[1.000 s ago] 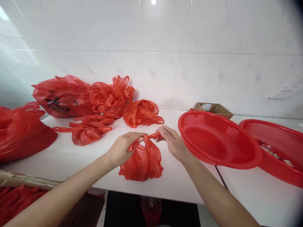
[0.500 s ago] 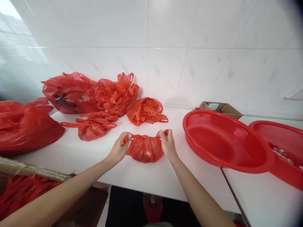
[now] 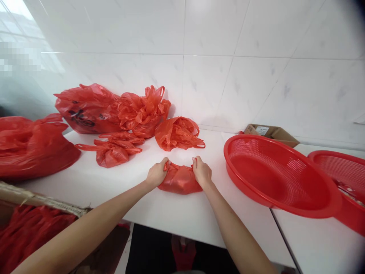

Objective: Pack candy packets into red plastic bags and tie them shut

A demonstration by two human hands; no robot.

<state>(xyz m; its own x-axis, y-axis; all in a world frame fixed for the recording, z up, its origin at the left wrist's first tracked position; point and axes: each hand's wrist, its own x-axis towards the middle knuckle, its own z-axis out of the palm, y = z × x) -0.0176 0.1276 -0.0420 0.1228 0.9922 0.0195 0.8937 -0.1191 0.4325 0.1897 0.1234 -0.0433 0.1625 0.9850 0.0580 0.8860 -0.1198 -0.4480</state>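
Note:
A small filled red plastic bag point(image 3: 181, 180) rests on the white table point(image 3: 137, 207) between my hands. My left hand point(image 3: 158, 173) is closed around the bag's upper left corner, thumb on top. On the opposite side, my right hand point(image 3: 202, 172) pinches the upper right corner. The bag's top edge is stretched between the two grips, and what it contains is hidden by the plastic. Just beyond my hands lies a loose red bag point(image 3: 177, 133) with its handles to the right. Another small red bag point(image 3: 112, 154) sits to the left of it.
Larger red bags point(image 3: 88, 112) stand along the tiled wall, with one more point(image 3: 31, 150) at far left. A red plastic basket point(image 3: 256, 171) and a second basket point(image 3: 339, 163) are at right, a cardboard box point(image 3: 278, 135) behind. Bottom left, an open carton point(image 3: 42, 199) holds red plastic.
My hands have drawn a little closer together and now grip the bag's corners lower, against its body. The bag's top edge looks flatter and smoother. The view has shifted slightly.

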